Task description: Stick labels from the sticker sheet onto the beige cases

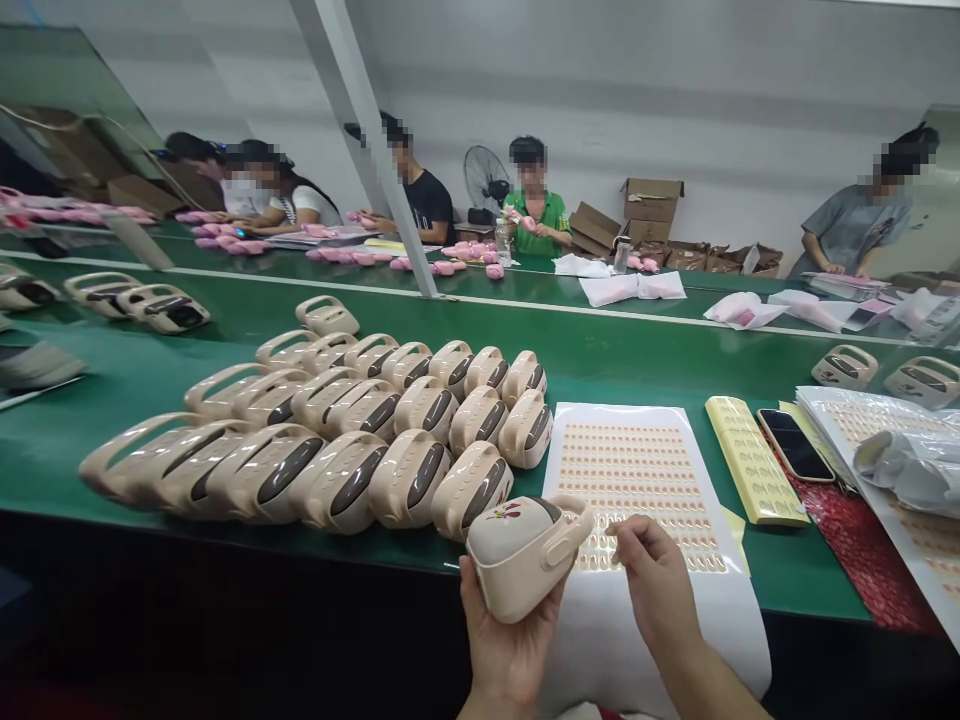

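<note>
Left hand (506, 645): grip closed around the base of 1 cream device (521, 565), held tilted just off the near edge of the counter (480, 360). Its pale front bears a red floral print; its handle points right and overlaps the sheet (622, 413) in view. Right hand (660, 580): raised over the near part of the sheet, thumb and index finger bent toward each other; cannot tell whether this grip is pinching a sticker. Small orange-gold stickers (630, 465) line the sheet, in rows. Left of it, similar devices (420, 480) stand close together in 3 rows. Right of it lie a yellow pad (754, 465), a phone (796, 445) and red wrap (862, 555). On the far side, 5 people (541, 235) are present, pink items (442, 267) before them.
</note>
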### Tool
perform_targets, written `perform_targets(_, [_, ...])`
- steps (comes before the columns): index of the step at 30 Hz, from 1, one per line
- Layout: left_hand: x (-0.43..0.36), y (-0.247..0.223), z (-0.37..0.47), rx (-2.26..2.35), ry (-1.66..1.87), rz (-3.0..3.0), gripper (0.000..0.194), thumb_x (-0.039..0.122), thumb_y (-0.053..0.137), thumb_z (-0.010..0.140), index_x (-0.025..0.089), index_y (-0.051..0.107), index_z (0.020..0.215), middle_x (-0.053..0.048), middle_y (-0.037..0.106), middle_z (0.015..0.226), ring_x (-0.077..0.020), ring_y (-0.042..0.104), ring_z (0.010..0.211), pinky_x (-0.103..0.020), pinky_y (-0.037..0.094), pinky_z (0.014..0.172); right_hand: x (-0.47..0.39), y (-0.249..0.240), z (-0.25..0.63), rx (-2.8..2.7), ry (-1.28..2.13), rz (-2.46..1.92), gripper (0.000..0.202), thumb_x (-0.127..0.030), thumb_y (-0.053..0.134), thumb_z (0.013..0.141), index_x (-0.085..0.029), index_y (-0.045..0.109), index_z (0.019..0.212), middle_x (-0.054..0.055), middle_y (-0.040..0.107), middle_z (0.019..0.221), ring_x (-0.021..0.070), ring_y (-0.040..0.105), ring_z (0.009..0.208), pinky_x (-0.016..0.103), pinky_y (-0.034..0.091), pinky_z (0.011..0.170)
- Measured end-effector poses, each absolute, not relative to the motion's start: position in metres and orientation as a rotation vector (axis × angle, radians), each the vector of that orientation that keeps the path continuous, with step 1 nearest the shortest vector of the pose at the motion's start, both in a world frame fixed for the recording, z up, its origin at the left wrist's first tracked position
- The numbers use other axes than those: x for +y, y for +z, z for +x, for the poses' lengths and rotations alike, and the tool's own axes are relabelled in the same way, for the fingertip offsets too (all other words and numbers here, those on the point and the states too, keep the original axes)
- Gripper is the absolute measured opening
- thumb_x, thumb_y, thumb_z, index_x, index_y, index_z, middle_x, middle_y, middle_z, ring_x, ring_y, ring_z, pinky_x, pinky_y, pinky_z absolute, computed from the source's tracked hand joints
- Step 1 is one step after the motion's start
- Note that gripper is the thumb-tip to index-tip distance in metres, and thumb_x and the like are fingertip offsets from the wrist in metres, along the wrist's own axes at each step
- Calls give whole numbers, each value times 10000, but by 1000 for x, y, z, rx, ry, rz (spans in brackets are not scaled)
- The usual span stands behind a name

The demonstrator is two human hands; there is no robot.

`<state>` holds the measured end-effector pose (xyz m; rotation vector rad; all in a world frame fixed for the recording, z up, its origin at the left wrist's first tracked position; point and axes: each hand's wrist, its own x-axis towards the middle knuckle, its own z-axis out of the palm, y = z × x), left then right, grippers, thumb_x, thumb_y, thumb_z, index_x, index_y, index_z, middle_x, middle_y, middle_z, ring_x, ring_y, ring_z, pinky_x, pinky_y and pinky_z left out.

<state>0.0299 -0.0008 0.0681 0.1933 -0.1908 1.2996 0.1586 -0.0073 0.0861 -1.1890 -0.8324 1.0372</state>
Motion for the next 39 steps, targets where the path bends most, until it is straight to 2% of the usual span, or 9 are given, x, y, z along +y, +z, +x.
perform_targets(3, [0, 70, 39, -211, 1264, 238, 475, 445, 287, 909, 185, 574, 1184, -98, 612, 1199, -250, 526, 1141, -347, 408, 962, -13, 101, 148, -897, 1063, -1114, 313, -454, 678, 659, -191, 564, 532, -10, 529, 567, 127, 469, 559, 256, 398, 548])
perform_targets(6, [1, 70, 43, -234, 1249, 256, 459, 415, 285, 916, 180, 577, 1181, -89, 625, 1184, -221, 543, 1124, -302, 404, 961, -14, 98, 138, -1022, 895, -1167, 287, -389, 647, 704, -194, 542, 521, -17, 504, 560, 121, 452, 556, 242, 374, 521])
perform_targets(10, [1, 67, 46, -257, 1240, 275, 460, 408, 290, 916, 165, 574, 1183, -102, 625, 1180, -225, 544, 1122, -308, 389, 972, -13, 91, 137, -1206, 530, -1206, 217, -276, 565, 785, -202, 533, 584, -23, 488, 580, 112, 434, 554, 228, 353, 507])
perform_targets(14, [1, 65, 47, -257, 1249, 261, 463, 416, 274, 916, 186, 574, 1184, -86, 620, 1190, -222, 541, 1126, -310, 387, 974, -13, 94, 140, -1365, 329, -1178, 224, -200, 503, 823, -200, 494, 600, -27, 459, 583, 107, 432, 554, 219, 359, 503])
perform_targets(18, [1, 64, 47, -273, 1242, 256, 470, 434, 255, 915, 215, 564, 1195, -70, 601, 1221, -229, 523, 1147, -326, 385, 976, -13, 95, 141, -1453, 148, -1188, 223, -165, 484, 833, -190, 467, 612, -25, 428, 591, 105, 429, 564, 216, 354, 507])
perform_targets(28, [2, 63, 46, -334, 1175, 249, 546, 446, 187, 918, 158, 546, 1212, -109, 585, 1235, -221, 496, 1174, -296, 343, 1003, -10, 96, 144, -1646, -238, -1223, 200, -99, 409, 855, -174, 503, 695, -13, 411, 606, 122, 386, 578, 255, 284, 558])
perform_targets(32, [2, 61, 45, -289, 1155, 182, 522, 450, 224, 909, 177, 583, 1171, -113, 623, 1181, -232, 515, 1154, -316, 370, 984, -10, 94, 146, -1667, -132, -1295, 185, -132, 408, 856, -183, 519, 716, -5, 478, 638, 126, 429, 588, 271, 290, 591])
perform_targets(35, [2, 58, 44, -208, 1124, 157, 535, 457, 238, 903, 146, 587, 1163, -141, 628, 1162, -235, 527, 1138, -320, 382, 974, -7, 94, 151, -1559, 238, -1413, 42, -214, 502, 804, -193, 515, 838, -31, 482, 635, 120, 445, 561, 272, 327, 598])
perform_targets(39, [2, 51, 44, -166, 1064, 164, 580, 493, 238, 891, 114, 575, 1172, -154, 595, 1205, -238, 485, 1184, -324, 340, 1010, 1, 95, 163, -1315, 744, -1470, 327, -268, 604, 686, -209, 482, 984, -92, 346, 558, 113, 399, 511, 231, 329, 517])
